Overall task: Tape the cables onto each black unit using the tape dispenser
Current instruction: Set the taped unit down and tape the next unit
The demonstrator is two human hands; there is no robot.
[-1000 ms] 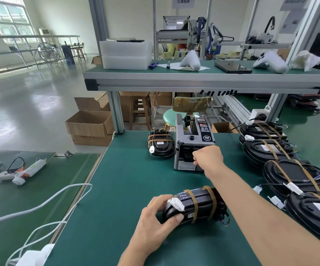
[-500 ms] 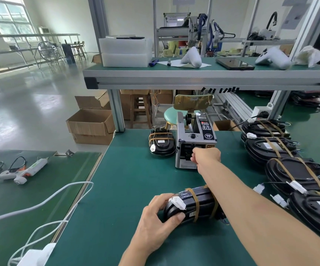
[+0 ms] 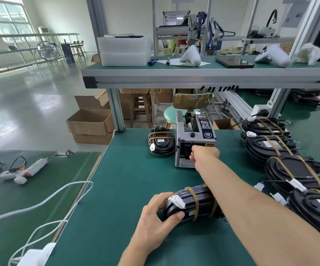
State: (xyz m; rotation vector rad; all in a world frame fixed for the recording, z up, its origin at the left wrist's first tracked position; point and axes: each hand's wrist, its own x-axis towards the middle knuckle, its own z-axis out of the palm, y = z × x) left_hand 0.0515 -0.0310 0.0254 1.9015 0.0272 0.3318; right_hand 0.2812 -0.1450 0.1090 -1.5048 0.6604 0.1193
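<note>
The black unit [image 3: 191, 204] lies low in the middle of the frame on the green table [image 3: 132, 179]. The left hand [image 3: 159, 217] grips its end. The right hand [image 3: 203, 153], fingers curled, reaches into the tape dispenser's [image 3: 193, 139] mouth; I cannot tell if it holds tape. More taped units [image 3: 293, 171] sit at the right.

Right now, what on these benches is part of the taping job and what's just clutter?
In the job:
tape dispenser
held black unit
taped units at right
left hand
right hand

Lying about:
glue gun
white cable
tablet

Glue gun [image 3: 21, 170], cardboard boxes [image 3: 91, 125]
</note>
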